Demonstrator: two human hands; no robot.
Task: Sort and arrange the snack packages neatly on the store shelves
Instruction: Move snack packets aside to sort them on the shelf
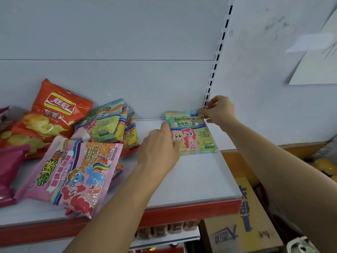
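A: What does the person wear on the arms?

B: Nothing that shows. Both forearms are bare from the frame's lower edge up to the wrists; no sleeve or cuff comes into view.

A: Anything behind the fingers, on the wrists?

B: No watch, band or bracelet on either wrist. The left hand [158, 149] and the right hand [219, 110] are ungloved.

A: Rings? Nails?

B: No rings on the fingers that show. The nails look short and plain, though the picture is too soft to tell more.
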